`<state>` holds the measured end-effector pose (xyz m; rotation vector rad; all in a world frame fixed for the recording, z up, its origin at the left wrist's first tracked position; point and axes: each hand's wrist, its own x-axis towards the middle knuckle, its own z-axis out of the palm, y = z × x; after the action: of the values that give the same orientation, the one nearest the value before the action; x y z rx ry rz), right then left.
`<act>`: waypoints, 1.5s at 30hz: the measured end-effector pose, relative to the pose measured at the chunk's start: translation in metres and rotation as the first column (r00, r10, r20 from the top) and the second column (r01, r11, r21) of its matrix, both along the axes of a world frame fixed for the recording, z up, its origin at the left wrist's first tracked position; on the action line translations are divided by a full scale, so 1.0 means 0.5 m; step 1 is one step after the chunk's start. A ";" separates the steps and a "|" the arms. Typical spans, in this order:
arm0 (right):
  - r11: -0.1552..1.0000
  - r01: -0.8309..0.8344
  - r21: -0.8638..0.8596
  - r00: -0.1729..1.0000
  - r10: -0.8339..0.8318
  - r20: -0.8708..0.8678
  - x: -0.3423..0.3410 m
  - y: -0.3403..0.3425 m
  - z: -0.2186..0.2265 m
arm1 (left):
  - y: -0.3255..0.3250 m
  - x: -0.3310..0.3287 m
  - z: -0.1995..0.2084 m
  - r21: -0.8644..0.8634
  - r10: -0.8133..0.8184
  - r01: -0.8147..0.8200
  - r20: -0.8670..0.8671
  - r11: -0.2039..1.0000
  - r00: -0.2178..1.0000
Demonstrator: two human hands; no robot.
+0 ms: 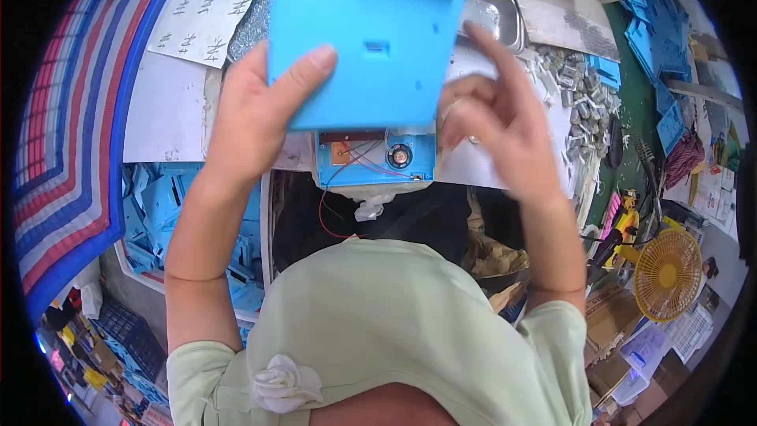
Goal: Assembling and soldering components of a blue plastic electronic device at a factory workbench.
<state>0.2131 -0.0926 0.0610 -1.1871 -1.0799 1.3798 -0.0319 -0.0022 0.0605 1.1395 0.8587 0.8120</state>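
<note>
**White worktop [165,114], crowded: blue panel in hand, blue box open**

Work looks part done: a speaker [400,156], a brown board [341,154] and wires [364,161] sit inside the box [359,179], yet it stands uncovered and a red wire trails over its front edge. Apart from it, the panel [355,83] is held up, hiding the box's far part.

Left hand [264,106] grips the panel, thumb on its face. Right hand [505,122], blurred, is at the opposite edge; whether it grips, I cannot tell.

Counted: one held panel, one open box, one speaker, one metal tray [517,28], one yellow fan [669,274]; small grey parts [582,99], too many to count.
</note>
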 end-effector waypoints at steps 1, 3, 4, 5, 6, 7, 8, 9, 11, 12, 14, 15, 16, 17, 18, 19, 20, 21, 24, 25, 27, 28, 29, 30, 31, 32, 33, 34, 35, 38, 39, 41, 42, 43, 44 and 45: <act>0.999 0.050 -0.018 0.998 -0.050 0.037 -0.025 -0.022 -0.005 | -0.014 -0.007 -0.008 0.008 -0.030 0.031 -0.063 0.999 0.998; 0.995 0.103 -0.002 0.971 -0.100 0.216 -0.039 -0.056 -0.022 | -0.030 -0.010 -0.028 0.028 -0.099 0.106 -0.183 0.994 0.978; 0.991 0.129 0.021 0.962 -0.130 0.241 -0.040 -0.069 -0.037 | -0.040 -0.005 -0.052 0.277 -0.026 0.097 -0.249 0.956 0.968; 0.987 0.157 0.038 0.950 -0.162 0.267 -0.040 -0.088 -0.054 | -0.049 -0.002 -0.059 0.404 0.018 0.143 -0.369 0.903 0.929; 0.982 0.181 0.061 0.938 -0.191 0.289 -0.038 -0.099 -0.068 | -0.057 0.000 -0.060 0.521 0.084 0.203 -0.476 0.829 0.875; 0.984 0.174 0.043 0.936 -0.179 0.302 -0.036 -0.108 -0.081 | -0.062 0.001 -0.062 0.615 0.166 0.277 -0.563 0.738 0.809; 0.986 0.165 0.024 0.935 -0.165 0.314 -0.035 -0.116 -0.091 | -0.064 -0.002 -0.064 0.604 0.116 0.282 -0.534 0.745 0.838; 0.988 0.157 0.005 0.933 -0.150 0.326 -0.036 -0.120 -0.093 | -0.067 -0.004 -0.068 0.580 0.096 0.233 -0.479 0.781 0.872; 0.988 0.155 0.018 0.894 -0.148 0.422 -0.042 -0.118 -0.088 | -0.070 -0.004 -0.081 0.519 0.068 0.138 -0.359 0.843 0.931; 0.985 0.165 0.047 0.885 -0.169 0.434 -0.045 -0.115 -0.088 | -0.072 -0.001 -0.088 0.446 0.062 0.065 -0.265 0.893 0.962; 0.982 0.167 0.085 0.890 -0.187 0.417 -0.052 -0.111 -0.085 | -0.077 0.008 -0.100 0.265 0.075 -0.054 -0.070 0.963 0.995; 0.983 0.160 0.094 0.903 -0.184 0.389 -0.058 -0.107 -0.078 | -0.077 0.012 -0.097 0.193 0.079 -0.076 -0.010 0.978 0.997; 0.983 0.153 0.103 0.915 -0.180 0.361 -0.061 -0.103 -0.071 | -0.077 0.016 -0.088 0.118 0.088 -0.094 0.050 0.989 0.995; 0.980 0.167 0.103 0.931 -0.192 0.310 -0.060 -0.100 -0.064 | -0.077 0.017 -0.080 0.041 0.104 -0.109 0.107 0.993 0.989; 0.978 0.181 0.102 0.945 -0.202 0.257 -0.057 -0.092 -0.059 | -0.072 0.013 -0.074 0.053 0.141 -0.147 0.097 0.988 0.985; 0.976 0.193 0.101 0.956 -0.210 0.204 -0.054 -0.082 -0.052 | -0.062 0.004 -0.070 0.066 0.180 -0.186 0.087 0.980 0.980; 0.967 0.217 0.136 0.949 -0.242 0.203 -0.043 -0.067 -0.041 | -0.048 -0.009 -0.067 0.084 0.219 -0.225 0.081 0.971 0.972; 0.931 0.274 0.243 0.900 -0.337 0.276 -0.025 -0.055 -0.049 | -0.027 -0.020 -0.063 0.076 0.322 -0.336 0.148 0.939 0.935; 0.919 0.220 0.327 0.755 -0.373 0.539 0.009 -0.011 -0.068 | 0.027 -0.078 -0.050 0.032 0.506 -0.523 0.212 0.852 0.836; 0.930 0.182 0.319 0.736 -0.344 0.583 0.007 0.002 -0.077 | 0.029 -0.083 -0.049 0.033 0.514 -0.532 0.216 0.846 0.830; 0.943 0.124 0.309 0.699 -0.304 0.647 -0.007 0.029 -0.100 | 0.027 -0.090 -0.056 0.053 0.506 -0.530 0.227 0.847 0.832; 0.945 0.111 0.308 0.678 -0.298 0.672 -0.015 0.040 -0.114 | 0.023 -0.088 -0.063 0.069 0.483 -0.510 0.235 0.858 0.844; 0.948 0.094 0.303 0.660 -0.287 0.694 -0.024 0.046 -0.123 | 0.015 -0.085 -0.068 0.079 0.487 -0.512 0.213 0.855 0.847; 0.967 0.111 0.228 0.661 -0.243 0.710 -0.031 0.050 -0.121 | 0.006 -0.078 -0.071 0.089 0.492 -0.514 0.191 0.853 0.850; 0.962 0.169 0.214 0.691 -0.271 0.671 -0.038 0.053 -0.127 | -0.002 -0.074 -0.074 0.099 0.495 -0.515 0.168 0.852 0.852; 0.954 0.229 0.195 0.714 -0.301 0.632 -0.044 0.052 -0.138 | -0.009 -0.073 -0.077 0.090 0.471 -0.489 0.167 0.868 0.866; 0.942 0.288 0.173 0.733 -0.333 0.593 -0.048 0.051 -0.147 | -0.013 -0.071 -0.082 0.087 0.470 -0.486 0.158 0.869 0.869; 0.935 0.302 0.184 0.730 -0.351 0.586 -0.052 0.051 -0.154 | -0.016 -0.068 -0.086 0.084 0.467 -0.482 0.150 0.872 0.871; 0.928 0.316 0.196 0.728 -0.370 0.577 -0.056 0.051 -0.159 | -0.020 -0.065 -0.088 0.082 0.465 -0.478 0.141 0.874 0.874; 0.914 0.318 0.253 0.782 -0.404 0.475 -0.046 0.042 -0.151 | -0.025 -0.049 -0.085 0.085 0.440 -0.455 0.154 0.886 0.885; 0.909 0.313 0.277 0.807 -0.408 0.427 -0.037 0.036 -0.142 | -0.028 -0.044 -0.084 0.082 0.428 -0.443 0.155 0.893 0.891; 0.927 0.264 0.266 0.865 -0.349 0.361 -0.037 0.013 -0.100 | -0.036 -0.030 -0.083 0.075 0.404 -0.419 0.156 0.905 0.901; 0.947 0.239 0.214 0.910 -0.296 0.292 -0.053 -0.002 -0.071 | -0.045 -0.023 -0.079 0.066 0.368 -0.380 0.143 0.923 0.919; 0.964 0.210 0.164 0.946 -0.242 0.217 -0.065 -0.019 -0.054 | -0.055 -0.013 -0.074 0.057 0.331 -0.341 0.130 0.938 0.935; 0.984 0.108 0.141 0.948 -0.144 0.283 -0.066 -0.036 -0.055 | -0.059 0.002 -0.072 0.047 0.283 -0.291 0.129 0.956 0.950; 0.979 0.144 0.144 0.941 -0.180 0.285 -0.068 -0.053 -0.052 | -0.069 0.015 -0.070 0.056 0.260 -0.268 0.126 0.962 0.957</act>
<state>0.1791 -0.1193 0.0348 -1.3902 -1.2256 1.0143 -0.0245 -0.0367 0.0255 1.0411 0.9004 1.1280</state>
